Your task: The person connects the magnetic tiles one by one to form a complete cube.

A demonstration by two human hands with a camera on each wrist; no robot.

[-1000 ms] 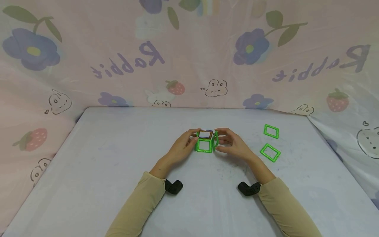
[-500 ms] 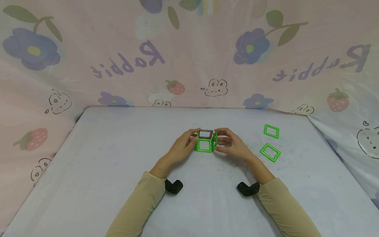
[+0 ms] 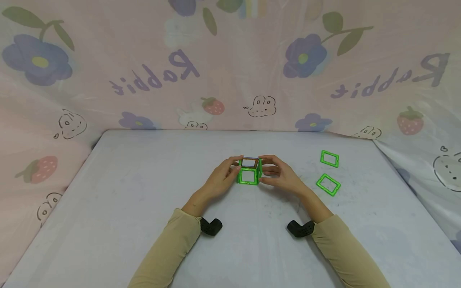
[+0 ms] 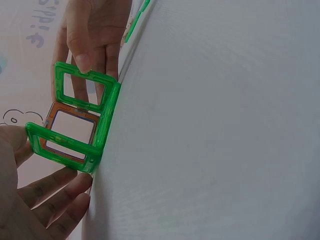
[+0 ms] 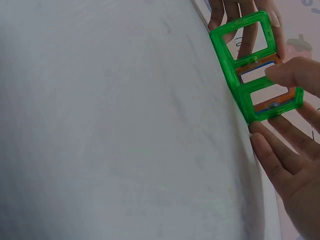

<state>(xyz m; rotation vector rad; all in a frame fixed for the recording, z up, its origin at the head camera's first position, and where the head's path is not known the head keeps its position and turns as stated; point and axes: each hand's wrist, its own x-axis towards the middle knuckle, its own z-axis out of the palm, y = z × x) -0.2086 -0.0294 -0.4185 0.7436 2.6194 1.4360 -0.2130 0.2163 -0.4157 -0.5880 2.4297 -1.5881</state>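
Green and orange magnetic tiles stand together mid-table as an open-topped box. Its green base tile [image 3: 248, 183] lies flat, with an orange, blue-lined tile [image 4: 95, 127] upright at the back. My left hand [image 3: 220, 179] holds the upright left green tile [image 4: 65, 140], thumb at its edge and fingers behind. On the opposite side, my right hand [image 3: 284, 174] pinches the right green tile [image 5: 245, 105] between thumb and fingers. That tile stands nearly upright against the base. The hands partly hide both side tiles in the head view.
Two loose green square tiles, one farther back [image 3: 321, 156] and one nearer [image 3: 333, 179], lie flat to the right on the white table [image 3: 144, 224]. A printed curtain [image 3: 230, 80] rises behind the table. Black devices [image 3: 211, 227] sit at both wrists.
My right hand has moved slightly left, bringing the right green tile from a gap and a tilt to nearly upright against the box. The left hand stays where it was.
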